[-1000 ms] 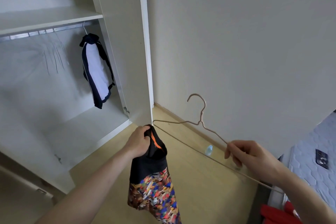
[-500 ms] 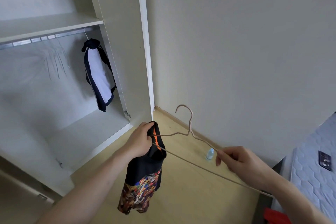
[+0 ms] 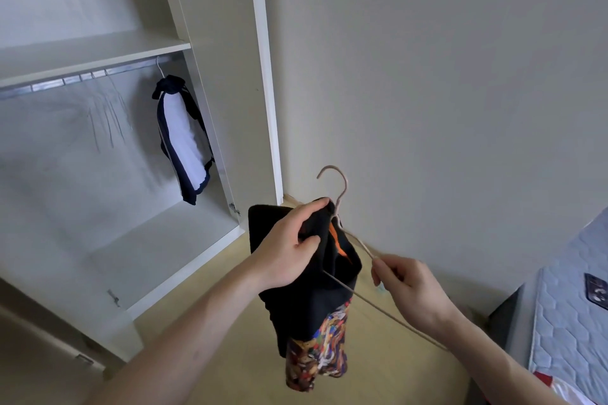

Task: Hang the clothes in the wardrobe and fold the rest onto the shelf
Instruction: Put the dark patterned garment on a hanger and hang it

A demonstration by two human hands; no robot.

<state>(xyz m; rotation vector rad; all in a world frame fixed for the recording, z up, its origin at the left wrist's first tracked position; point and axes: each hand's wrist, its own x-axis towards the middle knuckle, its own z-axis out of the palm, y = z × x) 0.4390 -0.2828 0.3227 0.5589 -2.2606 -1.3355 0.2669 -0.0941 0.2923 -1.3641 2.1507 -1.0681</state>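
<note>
Hands: left (image 3: 287, 244) clutching black garment (image 3: 309, 302), right (image 3: 406, 286) pinching wire hanger (image 3: 339, 194) inside it.

the left hand (image 3: 289, 245) grips the top of a black top (image 3: 306, 293) with bright colors at the bottom. the right hand (image 3: 409, 289) pinches a thin hanger (image 3: 339, 194) that goes into the top. a blue and white shirt (image 3: 182, 138) hangs in the wardrobe (image 3: 260, 76).

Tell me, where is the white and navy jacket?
In the head view, the white and navy jacket hangs at upper left inside the wardrobe, on the rail under the shelf, near the right-hand wall.
</note>
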